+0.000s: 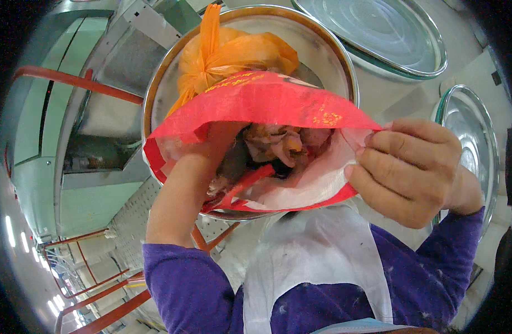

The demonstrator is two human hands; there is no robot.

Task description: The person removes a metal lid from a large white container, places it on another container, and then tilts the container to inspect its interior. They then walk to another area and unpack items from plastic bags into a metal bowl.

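Reaching into a red bag (267, 103), head view. Left hand: inside the bag, hidden, grip cannot be told; left forearm (178, 200) enters the mouth. Right hand (409, 167): fingers closed on the bag's rim, mouth spread. Crumpled scraps (275, 142): between the hands. Beyond both: knotted orange bag (245, 53), in round metal container (317, 33). Step, apparently: handling contents. Next move likely needs a steady rim.

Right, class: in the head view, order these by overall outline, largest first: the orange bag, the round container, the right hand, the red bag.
1. Round container
2. Red bag
3. Orange bag and right hand: too alike to rank; the hand may look bigger through nearness.
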